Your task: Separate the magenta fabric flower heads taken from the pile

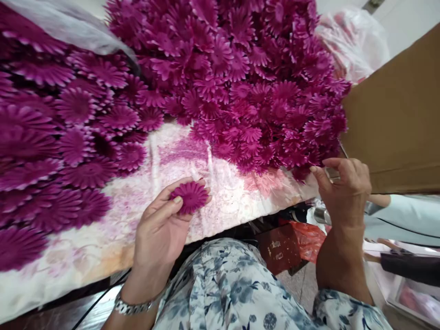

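The whole worktop is draped in a pale cloth (pixel 240 197) stained pink, and beyond both hands it's buried under a massive heap of magenta flower heads (pixel 240 68), spreading way off past the left hand too. A big cardboard box (pixel 395 114) stands right behind the right hand, with a clear plastic bag (pixel 354 41) further back above it. Someone else's pale blue sleeve (pixel 405 220) pokes in just past the right wrist.

The left hand (pixel 160 233) pinches a single flower (pixel 190 196) between thumb and fingertips, held just above the cloth's near edge. Looks feather-light, soft and floppy to me, petals easy to crease, so I'd grip the firmer centre, not the tips. The right hand (pixel 343 188) is curled shut around a small metal piece (pixel 332 173); can't tell what it is.
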### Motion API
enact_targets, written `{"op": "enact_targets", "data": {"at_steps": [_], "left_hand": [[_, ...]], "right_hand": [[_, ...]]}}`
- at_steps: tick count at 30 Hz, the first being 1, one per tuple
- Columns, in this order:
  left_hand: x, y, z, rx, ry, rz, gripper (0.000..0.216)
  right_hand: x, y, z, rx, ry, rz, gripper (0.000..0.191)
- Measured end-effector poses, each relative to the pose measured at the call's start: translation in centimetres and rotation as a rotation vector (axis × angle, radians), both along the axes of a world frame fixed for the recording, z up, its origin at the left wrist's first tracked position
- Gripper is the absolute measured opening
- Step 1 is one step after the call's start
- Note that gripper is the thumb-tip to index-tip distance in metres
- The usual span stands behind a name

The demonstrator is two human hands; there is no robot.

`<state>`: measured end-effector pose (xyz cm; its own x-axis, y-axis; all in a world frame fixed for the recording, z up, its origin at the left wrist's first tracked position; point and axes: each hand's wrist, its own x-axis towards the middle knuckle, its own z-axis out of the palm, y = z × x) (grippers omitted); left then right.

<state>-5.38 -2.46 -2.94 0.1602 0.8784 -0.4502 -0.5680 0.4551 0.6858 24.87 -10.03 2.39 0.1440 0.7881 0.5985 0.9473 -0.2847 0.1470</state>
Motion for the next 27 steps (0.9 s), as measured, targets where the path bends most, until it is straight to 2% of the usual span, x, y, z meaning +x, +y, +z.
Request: {"op": "enact_targets", "data": {"at_steps": [3,6,8,13,15,18,20,23,27], "left_hand": [[0.6,0.0,0.0,-0.008,0.033,-0.027,0.023],[1.1,-0.1,0.0,-0.02,0.069,-0.041,0.021],[1.3,-0.2,0.0,-0.029,0.075,-0.047,0.02],[1.5,-0.2,0.3,-0.089,0.094,-0.029,0.022],[1.6,-0.2,0.4,-0.096,0.088,-0.033,0.023],[1.6,-0.2,0.2,-0.099,0.095,-0.03,0.023],[1.6,-0.1,0.0,-0.102,0.101,-0.016,0.022],[1.6,-0.1,-0.2,-0.107,0.106,-0.024,0.023],[1.5,-0.1,-0.1,-0.103,0.106,-0.019,0.021]], "right_hand": [[3.4,-2.0,0.7,-0.103,-0.028,-0.211,0.029],[4.8,-2.4,1.1,-0.216,0.019,-0.389,0.027],[5.3,-2.1,1.2,-0.316,0.061,-0.453,0.024],[6.1,-1.1,1.2,-0.502,0.065,-0.461,0.023],[6.5,-1.0,1.1,-0.508,0.034,-0.46,0.028],[7.1,-0.9,0.9,-0.432,0.002,-0.396,0.034],[7.7,-0.8,0.8,-0.412,0.016,-0.345,0.03],[8.4,-0.3,0.6,-0.469,0.086,-0.331,0.019],[8.7,0.0,0.5,-0.523,0.149,-0.311,0.014]]}}
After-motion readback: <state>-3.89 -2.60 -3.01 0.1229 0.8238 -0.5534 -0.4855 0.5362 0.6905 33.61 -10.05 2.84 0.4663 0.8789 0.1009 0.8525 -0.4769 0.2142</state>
